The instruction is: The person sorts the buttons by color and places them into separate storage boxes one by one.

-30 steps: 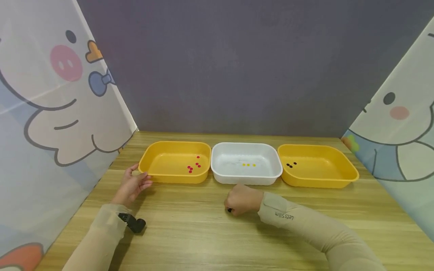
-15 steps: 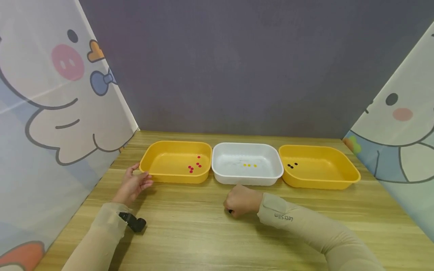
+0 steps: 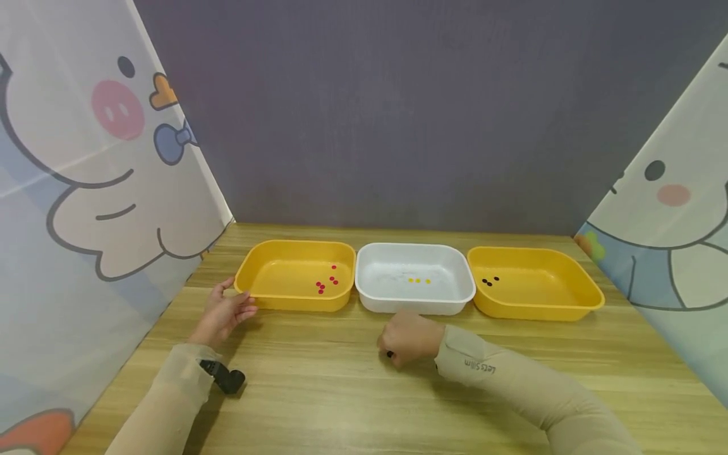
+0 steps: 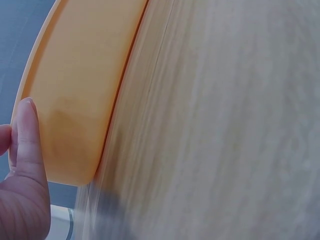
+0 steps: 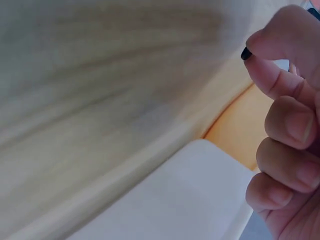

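Between the thumb and forefinger of my right hand (image 3: 411, 338) is a small black disc (image 5: 246, 53), held over the wooden table in front of the white tray (image 3: 415, 306); the other fingers are curled in. My left hand (image 3: 224, 313) is at the near left corner of the left yellow tray (image 3: 301, 303), a straight finger (image 4: 29, 135) lying against its outer wall. Several red discs (image 3: 321, 287) lie in that tray. Three yellow discs (image 3: 418, 280) lie in a row in the white tray, and three black discs (image 3: 490, 284) in the right yellow tray (image 3: 534, 312).
The three trays stand side by side toward the back of the wooden table (image 3: 318, 392). A grey wall (image 3: 375, 114) rises behind it, with cartoon-printed panels (image 3: 114, 208) at both sides. A black wrist camera (image 3: 227, 378) sticks out from the left sleeve.
The head view has shifted slightly. Both hands stay in about the same places, the right still pinching the black disc.
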A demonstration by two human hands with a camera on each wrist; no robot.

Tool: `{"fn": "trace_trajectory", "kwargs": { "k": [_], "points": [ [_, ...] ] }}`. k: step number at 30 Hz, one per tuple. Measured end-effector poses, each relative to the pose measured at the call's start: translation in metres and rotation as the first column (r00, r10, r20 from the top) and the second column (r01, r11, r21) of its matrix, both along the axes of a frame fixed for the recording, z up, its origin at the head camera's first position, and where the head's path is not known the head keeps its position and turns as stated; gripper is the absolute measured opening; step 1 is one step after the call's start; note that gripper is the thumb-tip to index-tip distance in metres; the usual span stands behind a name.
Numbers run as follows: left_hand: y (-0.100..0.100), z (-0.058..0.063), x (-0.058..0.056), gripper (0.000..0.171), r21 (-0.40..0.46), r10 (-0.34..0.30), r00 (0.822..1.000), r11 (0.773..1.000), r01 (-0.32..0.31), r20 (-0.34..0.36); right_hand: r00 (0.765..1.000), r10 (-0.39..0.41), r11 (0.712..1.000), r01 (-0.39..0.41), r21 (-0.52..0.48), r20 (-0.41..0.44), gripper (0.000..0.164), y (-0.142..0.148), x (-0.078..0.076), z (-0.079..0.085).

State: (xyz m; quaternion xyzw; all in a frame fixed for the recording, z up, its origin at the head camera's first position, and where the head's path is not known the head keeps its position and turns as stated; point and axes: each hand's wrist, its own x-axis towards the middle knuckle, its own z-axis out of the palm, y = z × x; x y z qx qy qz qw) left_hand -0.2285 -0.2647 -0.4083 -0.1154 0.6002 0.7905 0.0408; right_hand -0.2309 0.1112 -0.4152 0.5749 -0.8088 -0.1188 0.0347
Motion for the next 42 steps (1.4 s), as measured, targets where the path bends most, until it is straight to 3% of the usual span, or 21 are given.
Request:
{"fn": "trace_trajectory", "kwargs": {
  "k": [7, 15, 25, 29, 33, 42],
  "points": [
    [0.000, 0.003, 0.000, 0.072, -0.011, 0.000, 1.000, 1.000, 0.000, 0.003, 1.000, -0.011, 0.998, 0.012, -0.061, 0.018, 0.028, 0.007, -0.004, 0.008],
    [-0.001, 0.004, -0.001, 0.071, -0.023, -0.004, 1.000, 1.000, 0.004, -0.006, 0.994, -0.074, 0.993, 0.081, -0.086, 0.079, 0.017, 0.015, -0.008, 0.023],
    [-0.003, 0.005, -0.003, 0.072, -0.039, -0.004, 1.000, 0.999, 0.003, -0.023, 0.995, -0.069, 0.967, 0.084, -0.242, 0.071, 0.013, 0.025, -0.013, 0.037],
    [-0.002, 0.001, -0.003, 0.072, -0.033, -0.009, 1.000, 0.999, 0.008, -0.016, 0.999, -0.048, 0.958, 0.049, -0.281, 0.011, 0.012, 0.032, -0.016, 0.039],
    [-0.001, -0.002, -0.001, 0.072, -0.031, -0.007, 1.000, 0.999, 0.007, 0.002, 0.996, -0.069, 0.952, 0.049, -0.302, -0.055, 0.011, 0.041, -0.017, 0.042],
    [-0.001, -0.005, -0.001, 0.072, -0.020, -0.008, 1.000, 1.000, 0.008, -0.006, 0.992, -0.124, 0.942, 0.108, -0.317, -0.031, 0.011, 0.061, -0.022, 0.051]
  ]
}}
